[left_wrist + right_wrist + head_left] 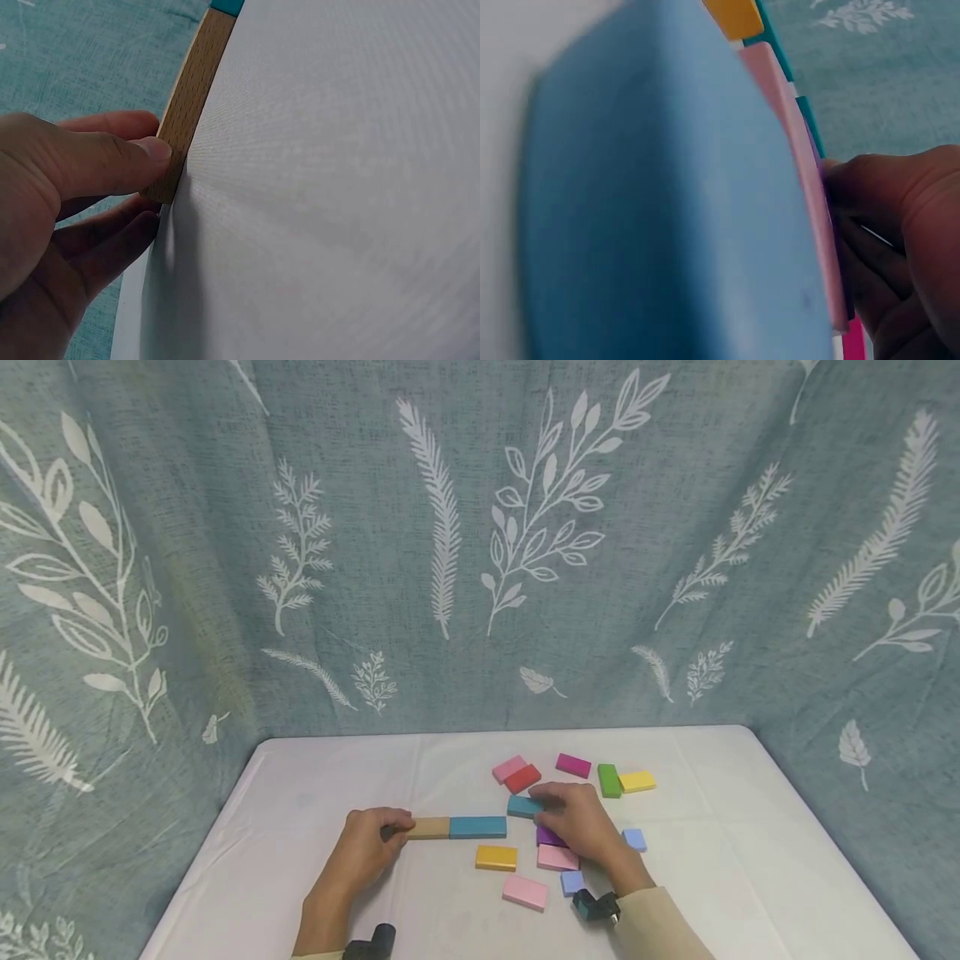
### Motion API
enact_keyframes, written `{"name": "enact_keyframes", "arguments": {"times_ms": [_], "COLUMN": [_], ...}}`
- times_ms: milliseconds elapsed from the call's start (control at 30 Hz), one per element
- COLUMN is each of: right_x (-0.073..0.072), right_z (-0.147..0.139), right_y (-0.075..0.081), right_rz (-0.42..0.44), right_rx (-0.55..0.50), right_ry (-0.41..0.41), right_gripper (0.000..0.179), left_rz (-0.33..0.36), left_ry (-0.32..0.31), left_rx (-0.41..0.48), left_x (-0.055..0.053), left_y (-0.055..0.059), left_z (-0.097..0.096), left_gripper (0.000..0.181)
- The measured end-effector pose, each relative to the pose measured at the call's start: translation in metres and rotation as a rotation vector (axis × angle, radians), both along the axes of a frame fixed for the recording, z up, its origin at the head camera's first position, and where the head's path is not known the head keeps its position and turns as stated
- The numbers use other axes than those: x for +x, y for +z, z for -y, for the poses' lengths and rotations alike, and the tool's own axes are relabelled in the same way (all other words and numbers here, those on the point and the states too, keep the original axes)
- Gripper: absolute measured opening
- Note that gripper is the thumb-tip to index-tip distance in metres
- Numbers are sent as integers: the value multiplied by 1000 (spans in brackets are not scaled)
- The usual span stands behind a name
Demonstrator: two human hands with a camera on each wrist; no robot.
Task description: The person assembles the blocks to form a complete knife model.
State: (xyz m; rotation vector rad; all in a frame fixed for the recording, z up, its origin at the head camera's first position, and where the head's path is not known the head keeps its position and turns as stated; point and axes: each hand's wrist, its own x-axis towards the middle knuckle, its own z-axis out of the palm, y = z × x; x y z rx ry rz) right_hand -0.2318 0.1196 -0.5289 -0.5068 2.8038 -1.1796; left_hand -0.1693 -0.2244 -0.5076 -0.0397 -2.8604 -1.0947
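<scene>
My left hand point(366, 847) pinches the left end of a plain wooden block point(429, 828) between thumb and fingers. In the left wrist view that wooden block point(187, 105) lies on the white cloth, its far end against a teal block. This teal block point(477, 827) continues the row to the right. My right hand point(581, 822) pinches the right end of a second teal block point(522, 807), just beyond the row's right end. Beneath the right hand lie a purple block point(550, 836) and a pink block point(557, 857), partly covered by it.
Nearer me are a yellow-orange block point(496, 858), another pink block point(525, 892) and a small light blue block point(572, 883). Farther back lie red point(522, 778), magenta point(573, 766), green point(609, 781) and yellow point(637, 781) blocks. A patterned curtain point(465, 568) surrounds the white table.
</scene>
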Motion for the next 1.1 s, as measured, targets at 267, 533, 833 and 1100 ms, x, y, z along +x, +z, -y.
{"name": "enact_keyframes", "arguments": {"times_ms": [267,533,833,1100], "right_x": [12,18,15,14], "right_z": [-5,-8,-9,-7], "right_y": [0,0,2,1], "right_rz": [35,35,35,12], "right_rx": [8,2,-3,-6], "right_ry": [9,46,86,94], "right_gripper": [38,39,39,39], "left_rz": [14,1,18,15], "left_ry": [5,-8,2,6], "left_rx": [0,0,-5,-3], "left_x": [-1,-2,-2,-1], "left_y": [1,1,0,0], "left_z": [-1,1,0,0], "left_gripper": [22,22,22,22]}}
